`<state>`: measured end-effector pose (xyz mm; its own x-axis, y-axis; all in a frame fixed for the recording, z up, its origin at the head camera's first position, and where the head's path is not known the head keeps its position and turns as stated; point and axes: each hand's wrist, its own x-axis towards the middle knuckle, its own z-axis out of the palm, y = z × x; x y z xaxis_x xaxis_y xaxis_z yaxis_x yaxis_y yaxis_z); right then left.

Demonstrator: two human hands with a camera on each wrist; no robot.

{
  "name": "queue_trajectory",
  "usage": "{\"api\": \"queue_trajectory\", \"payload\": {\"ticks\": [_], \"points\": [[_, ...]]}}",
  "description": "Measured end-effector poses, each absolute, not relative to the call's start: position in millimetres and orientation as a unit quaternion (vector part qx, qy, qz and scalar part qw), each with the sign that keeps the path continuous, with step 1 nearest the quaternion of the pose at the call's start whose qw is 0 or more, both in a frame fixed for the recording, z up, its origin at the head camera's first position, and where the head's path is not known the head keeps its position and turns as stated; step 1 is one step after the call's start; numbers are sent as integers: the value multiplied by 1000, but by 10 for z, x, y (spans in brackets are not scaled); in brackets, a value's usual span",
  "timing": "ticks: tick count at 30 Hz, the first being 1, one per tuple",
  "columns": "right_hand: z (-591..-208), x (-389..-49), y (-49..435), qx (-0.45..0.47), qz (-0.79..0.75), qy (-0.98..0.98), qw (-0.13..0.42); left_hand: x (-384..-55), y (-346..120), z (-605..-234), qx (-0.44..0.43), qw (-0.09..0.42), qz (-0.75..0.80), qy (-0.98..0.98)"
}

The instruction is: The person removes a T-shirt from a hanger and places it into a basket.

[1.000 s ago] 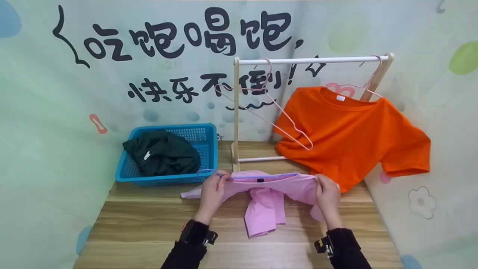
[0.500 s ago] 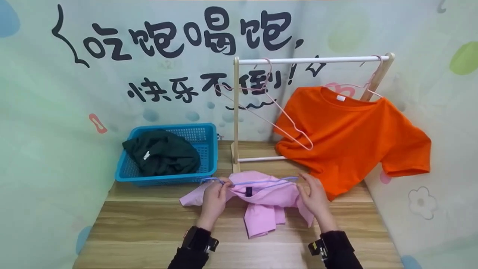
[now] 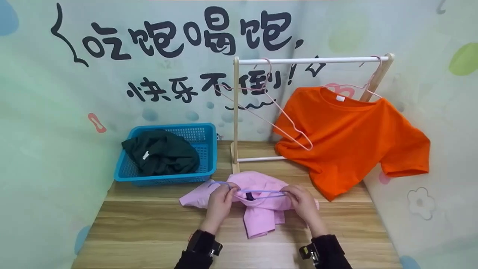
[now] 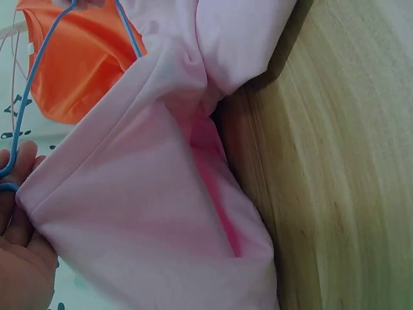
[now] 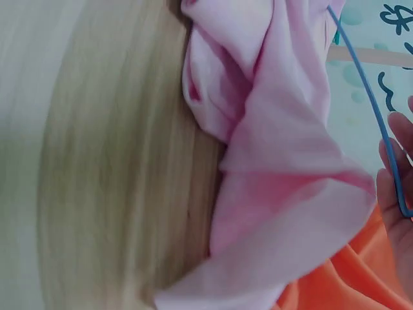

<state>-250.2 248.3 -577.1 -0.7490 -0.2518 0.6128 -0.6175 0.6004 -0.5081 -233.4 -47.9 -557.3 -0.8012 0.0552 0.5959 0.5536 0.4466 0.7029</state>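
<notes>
At the left of the frame, a blue basket (image 3: 213,149) is set on the wooden tabletop (image 3: 149,224), and a dark green garment (image 3: 164,153) with a white tag is bunched inside it. At lower centre, the blue hanger (image 5: 373,100) is pinched near its hook between the thumb and fingers of the left hand (image 3: 219,203); the neckline edge of the pink garment (image 3: 261,181) is touched by the same fingers, though whether it is gripped too cannot be told. The pink garment is crumpled across the lower centre of the frame, its neck opening with a black label lying between the two hands. Above it, a pink hanger (image 3: 285,113) is hooked on the top bar of the rack (image 3: 317,60). Farther right, the opposite end of the blue hanger is pinched by the right hand (image 3: 304,205). At the right of the frame, an orange T-shirt (image 3: 347,138) is hung from the rack.
</notes>
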Motion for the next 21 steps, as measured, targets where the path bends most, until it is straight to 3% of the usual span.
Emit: {"api": "queue_trajectory", "payload": {"ticks": [11,21], "points": [[-5885,-2454,2500,229,464,-811,272,-2361,-643,-5766,-145,243,-386,-878],[-5430,-2231,2585,256,455,-799,300,-2366,-726,-5845,-132,251,-417,-863]]}}
